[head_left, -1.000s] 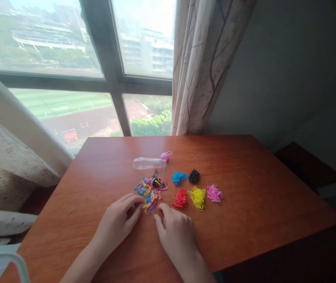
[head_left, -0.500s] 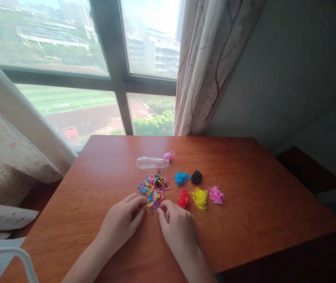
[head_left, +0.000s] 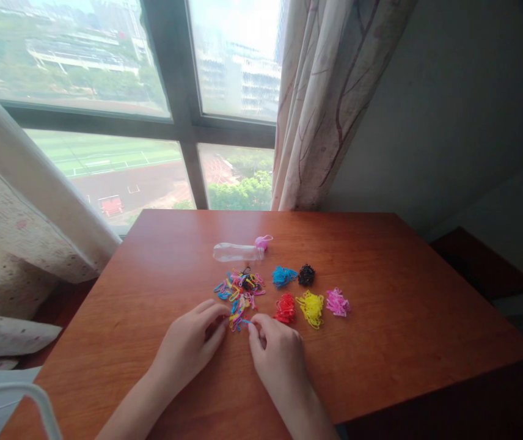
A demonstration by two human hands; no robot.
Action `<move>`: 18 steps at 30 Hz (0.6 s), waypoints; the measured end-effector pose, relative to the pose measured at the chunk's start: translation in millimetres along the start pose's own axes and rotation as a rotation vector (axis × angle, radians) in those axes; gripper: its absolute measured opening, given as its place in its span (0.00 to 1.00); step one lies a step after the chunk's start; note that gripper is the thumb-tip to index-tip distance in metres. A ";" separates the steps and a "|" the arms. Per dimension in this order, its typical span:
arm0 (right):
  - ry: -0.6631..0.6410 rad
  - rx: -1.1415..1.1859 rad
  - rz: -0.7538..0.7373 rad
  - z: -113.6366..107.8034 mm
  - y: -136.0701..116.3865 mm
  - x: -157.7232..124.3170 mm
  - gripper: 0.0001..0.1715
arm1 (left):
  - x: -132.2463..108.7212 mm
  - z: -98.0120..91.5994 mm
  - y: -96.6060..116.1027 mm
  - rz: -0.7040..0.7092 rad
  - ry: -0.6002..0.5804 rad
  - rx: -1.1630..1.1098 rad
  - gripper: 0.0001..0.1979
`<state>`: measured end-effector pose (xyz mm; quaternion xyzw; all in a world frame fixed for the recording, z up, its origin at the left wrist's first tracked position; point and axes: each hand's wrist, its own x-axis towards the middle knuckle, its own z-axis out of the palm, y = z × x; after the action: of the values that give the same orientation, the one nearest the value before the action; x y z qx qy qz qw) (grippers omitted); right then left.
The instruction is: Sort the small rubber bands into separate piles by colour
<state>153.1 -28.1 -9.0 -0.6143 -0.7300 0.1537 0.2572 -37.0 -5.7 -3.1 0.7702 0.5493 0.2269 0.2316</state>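
A mixed pile of small coloured clips (head_left: 242,290) lies on the brown table. My left hand (head_left: 193,342) is at the pile's lower left, thumb and fingertips pinched together; what they hold, if anything, is too small to name. At the lower right of the pile, my right hand (head_left: 277,351) pinches a blue clip (head_left: 245,321). Sorted by colour to the right are a blue heap (head_left: 283,276), a black heap (head_left: 307,275), a red heap (head_left: 285,307), a yellow heap (head_left: 311,308) and a pink heap (head_left: 337,302).
Behind the pile a clear bottle (head_left: 237,252) lies on its side, a pink cap (head_left: 262,243) at its mouth. The table (head_left: 403,318) ends at a window and curtains (head_left: 316,110). A white curved bar (head_left: 36,397) stands at the lower left.
My right hand has drawn slightly right, and the blue clip now shows at its fingertips. My left hand has hardly moved.
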 end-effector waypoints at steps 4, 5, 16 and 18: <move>-0.007 0.035 -0.003 -4.3 -2.8 -0.7 0.09 | 0.2 -1.0 0.8 0.004 -0.007 0.001 0.09; -0.005 0.042 -0.008 -5.5 -3.2 -0.4 0.09 | 0.0 -1.2 0.9 0.004 -0.008 0.001 0.09; 0.111 -0.154 0.107 -46.2 34.2 52.4 0.08 | -1.5 -2.0 2.1 0.006 -0.015 0.019 0.10; 0.105 -0.243 0.155 -50.9 41.0 65.3 0.07 | -1.1 -1.5 1.9 0.006 -0.011 0.018 0.10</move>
<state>208.0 39.1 22.8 -0.7024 -0.6793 0.0512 0.2061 -36.7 -7.1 -0.8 0.7751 0.5477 0.2183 0.2271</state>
